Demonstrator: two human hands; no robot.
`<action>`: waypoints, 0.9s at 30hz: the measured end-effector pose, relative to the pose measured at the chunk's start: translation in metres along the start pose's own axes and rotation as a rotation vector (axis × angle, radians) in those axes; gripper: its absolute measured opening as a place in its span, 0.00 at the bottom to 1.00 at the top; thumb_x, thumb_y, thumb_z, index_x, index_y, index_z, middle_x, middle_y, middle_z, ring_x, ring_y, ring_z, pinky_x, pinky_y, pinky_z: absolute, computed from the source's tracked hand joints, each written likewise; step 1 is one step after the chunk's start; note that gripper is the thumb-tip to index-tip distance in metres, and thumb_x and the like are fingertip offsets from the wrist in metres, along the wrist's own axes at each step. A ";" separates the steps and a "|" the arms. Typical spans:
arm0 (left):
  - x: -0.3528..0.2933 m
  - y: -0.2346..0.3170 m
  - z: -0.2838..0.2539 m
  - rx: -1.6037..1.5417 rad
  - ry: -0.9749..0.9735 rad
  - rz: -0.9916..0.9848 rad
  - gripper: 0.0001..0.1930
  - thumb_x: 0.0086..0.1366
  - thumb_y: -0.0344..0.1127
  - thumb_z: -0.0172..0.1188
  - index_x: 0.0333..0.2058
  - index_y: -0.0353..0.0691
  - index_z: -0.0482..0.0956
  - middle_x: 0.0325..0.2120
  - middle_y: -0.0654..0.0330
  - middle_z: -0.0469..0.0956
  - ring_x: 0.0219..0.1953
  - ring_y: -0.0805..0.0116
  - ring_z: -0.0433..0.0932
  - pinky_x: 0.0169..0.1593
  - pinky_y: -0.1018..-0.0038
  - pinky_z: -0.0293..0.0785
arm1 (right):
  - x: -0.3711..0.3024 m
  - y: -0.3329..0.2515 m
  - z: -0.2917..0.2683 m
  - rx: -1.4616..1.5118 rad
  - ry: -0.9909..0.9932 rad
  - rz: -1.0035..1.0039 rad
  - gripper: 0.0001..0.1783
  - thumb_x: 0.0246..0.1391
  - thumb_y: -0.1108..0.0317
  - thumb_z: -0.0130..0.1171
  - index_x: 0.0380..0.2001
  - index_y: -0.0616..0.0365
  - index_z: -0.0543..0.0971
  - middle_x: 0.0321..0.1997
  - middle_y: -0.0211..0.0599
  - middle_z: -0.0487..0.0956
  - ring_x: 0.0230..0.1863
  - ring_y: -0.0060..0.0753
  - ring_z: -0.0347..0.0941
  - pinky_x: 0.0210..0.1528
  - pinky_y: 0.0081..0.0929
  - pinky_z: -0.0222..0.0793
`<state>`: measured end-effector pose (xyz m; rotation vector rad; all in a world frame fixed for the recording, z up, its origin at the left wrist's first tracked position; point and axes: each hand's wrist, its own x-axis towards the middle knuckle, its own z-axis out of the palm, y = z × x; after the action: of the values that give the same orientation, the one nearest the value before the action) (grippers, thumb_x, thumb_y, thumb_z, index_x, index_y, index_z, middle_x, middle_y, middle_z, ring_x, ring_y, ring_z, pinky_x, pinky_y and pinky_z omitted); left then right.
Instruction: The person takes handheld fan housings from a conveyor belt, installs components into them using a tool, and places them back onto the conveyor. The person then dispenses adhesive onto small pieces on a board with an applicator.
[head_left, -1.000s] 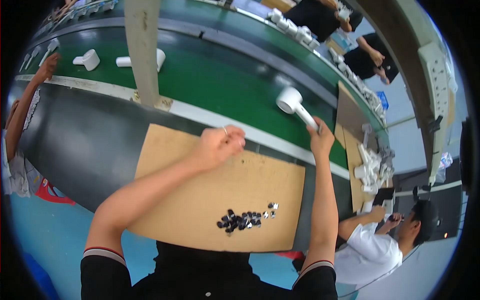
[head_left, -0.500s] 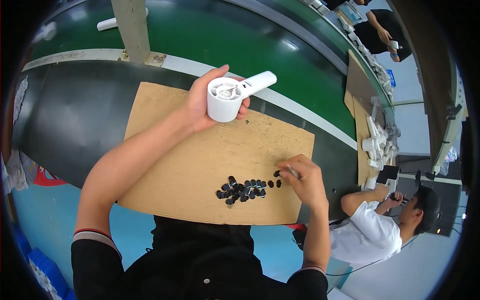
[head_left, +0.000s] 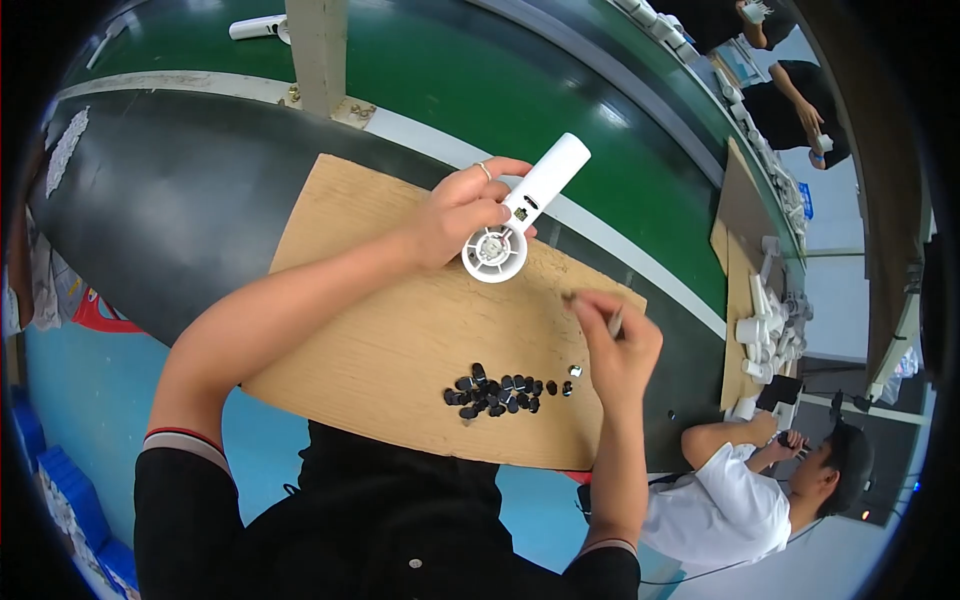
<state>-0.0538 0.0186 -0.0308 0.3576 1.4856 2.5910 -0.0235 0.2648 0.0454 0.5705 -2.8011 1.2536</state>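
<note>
My left hand (head_left: 455,215) grips a white handheld fan body (head_left: 548,185) above the cardboard. Its round spoked end (head_left: 494,253) faces up, and the handle points up and to the right. My right hand (head_left: 625,350) is raised over the right part of the cardboard, fingers pinched, with a slim pale tool (head_left: 615,322) in it. Something small and dark shows at the fingertips, too blurred to name. Below and left of this hand lies a cluster of small black round pieces (head_left: 490,392). A shiny small piece (head_left: 575,371) sits apart, near my right wrist.
The cardboard sheet (head_left: 380,330) lies on a dark table (head_left: 200,190). Beyond runs a green conveyor belt (head_left: 430,90), with a post (head_left: 318,60) at its near edge. White fan parts (head_left: 765,330) are piled at right. A person in white (head_left: 725,500) sits close on the right.
My left hand has turned the fan body, so its handle points more upward and its round end comes nearer me. My right hand has lifted away from the small pieces toward the fan body.
</note>
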 end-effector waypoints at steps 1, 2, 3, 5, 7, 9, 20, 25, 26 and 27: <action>-0.001 -0.002 -0.001 -0.042 0.005 0.012 0.31 0.63 0.29 0.49 0.65 0.32 0.57 0.47 0.46 0.78 0.46 0.59 0.82 0.52 0.67 0.78 | 0.010 -0.008 0.009 0.135 0.037 0.206 0.03 0.52 0.77 0.66 0.32 0.61 0.84 0.28 0.26 0.79 0.23 0.17 0.68 0.25 0.17 0.61; 0.000 -0.003 -0.002 -0.030 0.015 0.000 0.30 0.62 0.26 0.48 0.64 0.31 0.57 0.47 0.46 0.78 0.47 0.59 0.82 0.53 0.66 0.78 | 0.022 -0.017 0.021 0.237 0.044 0.186 0.03 0.54 0.76 0.66 0.32 0.62 0.83 0.28 0.24 0.77 0.24 0.15 0.65 0.26 0.16 0.59; -0.002 0.000 0.001 0.035 0.018 -0.009 0.30 0.62 0.25 0.48 0.64 0.31 0.58 0.47 0.47 0.78 0.48 0.60 0.81 0.53 0.66 0.78 | 0.032 -0.023 0.030 0.338 0.052 0.170 0.03 0.55 0.75 0.66 0.32 0.62 0.83 0.29 0.22 0.76 0.25 0.13 0.63 0.27 0.15 0.57; -0.005 0.010 0.009 0.110 0.011 -0.047 0.29 0.63 0.25 0.48 0.64 0.30 0.59 0.47 0.49 0.78 0.49 0.64 0.80 0.52 0.68 0.77 | 0.042 -0.009 0.047 0.436 0.023 0.108 0.04 0.54 0.74 0.67 0.33 0.63 0.83 0.29 0.24 0.75 0.27 0.13 0.64 0.28 0.15 0.57; -0.005 0.006 0.013 0.109 0.049 0.016 0.29 0.61 0.25 0.49 0.63 0.32 0.64 0.40 0.56 0.79 0.40 0.75 0.77 0.43 0.76 0.75 | 0.045 -0.005 0.055 0.354 0.011 0.100 0.05 0.53 0.73 0.67 0.32 0.63 0.82 0.27 0.24 0.73 0.26 0.13 0.62 0.28 0.16 0.57; -0.005 0.008 0.013 0.077 0.017 -0.032 0.31 0.63 0.26 0.47 0.66 0.33 0.60 0.44 0.55 0.78 0.43 0.73 0.76 0.46 0.74 0.74 | 0.041 -0.007 0.060 0.405 0.019 0.073 0.05 0.53 0.74 0.67 0.32 0.63 0.81 0.25 0.22 0.71 0.24 0.12 0.59 0.26 0.15 0.55; -0.006 0.013 0.015 0.265 -0.074 -0.037 0.35 0.62 0.29 0.40 0.70 0.33 0.52 0.47 0.54 0.78 0.45 0.72 0.77 0.49 0.74 0.73 | 0.040 -0.003 0.060 0.310 0.102 -0.163 0.07 0.51 0.78 0.68 0.34 0.59 0.83 0.31 0.27 0.78 0.25 0.13 0.66 0.24 0.15 0.59; -0.004 0.004 0.013 0.311 -0.025 0.025 0.33 0.62 0.31 0.42 0.69 0.35 0.57 0.38 0.57 0.78 0.38 0.74 0.75 0.42 0.74 0.72 | 0.038 -0.008 0.058 0.251 0.126 -0.198 0.06 0.50 0.80 0.67 0.33 0.59 0.84 0.34 0.30 0.80 0.26 0.14 0.69 0.26 0.15 0.63; -0.004 0.002 0.014 0.335 0.018 0.070 0.32 0.62 0.32 0.43 0.67 0.37 0.62 0.29 0.60 0.78 0.30 0.75 0.74 0.35 0.74 0.70 | 0.037 -0.009 0.057 0.257 0.118 -0.188 0.06 0.50 0.80 0.67 0.33 0.60 0.83 0.34 0.30 0.81 0.26 0.14 0.70 0.26 0.15 0.63; -0.004 0.001 0.013 0.335 0.017 0.068 0.32 0.62 0.32 0.43 0.67 0.37 0.62 0.29 0.60 0.78 0.30 0.75 0.74 0.35 0.74 0.70 | 0.037 -0.009 0.057 0.263 0.110 -0.178 0.06 0.50 0.80 0.67 0.33 0.60 0.83 0.34 0.30 0.81 0.26 0.15 0.70 0.25 0.15 0.63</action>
<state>-0.0463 0.0281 -0.0247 0.4283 1.9488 2.3935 -0.0478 0.2059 0.0193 0.7191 -2.4526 1.5718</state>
